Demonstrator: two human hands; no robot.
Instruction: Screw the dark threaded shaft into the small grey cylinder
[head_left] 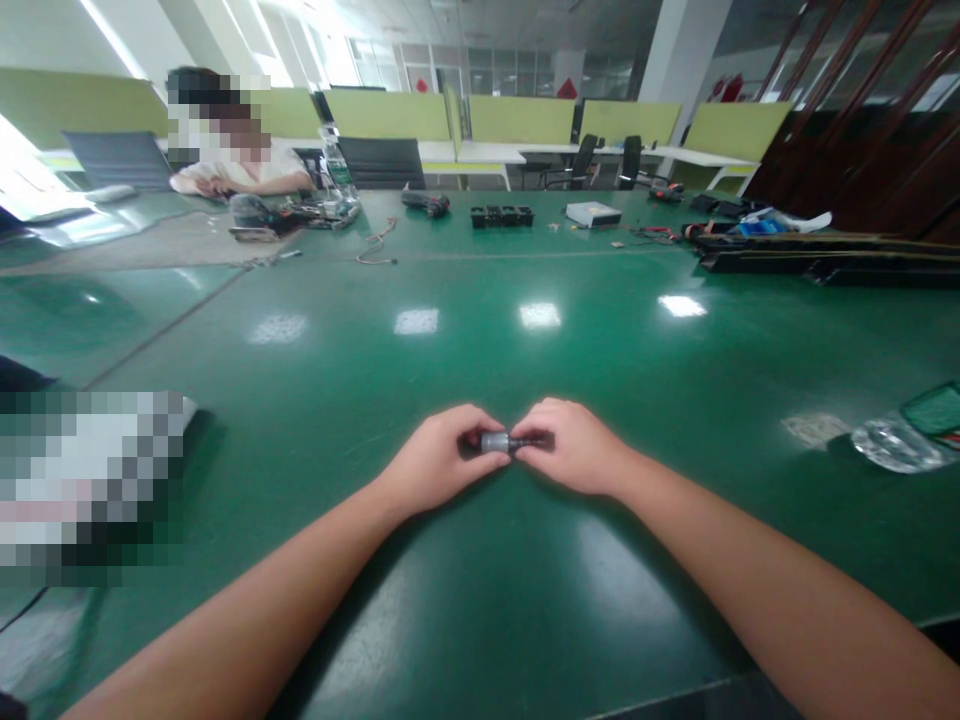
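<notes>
Above the green table, close in front of me, both hands meet around a small grey metal cylinder with a thin dark shaft at its right end. My left hand pinches the cylinder between thumb and fingers. The fingers of my right hand are closed on the shaft, close to where it joins the cylinder. The piece lies sideways, and my fingers cover both its ends. Its exact kind is too small to make out.
A clear plastic container stands at the right. To the left lies a blurred-out light box. Along the far side are a water bottle, a black block, a white box and dark rails. A person sits across the table.
</notes>
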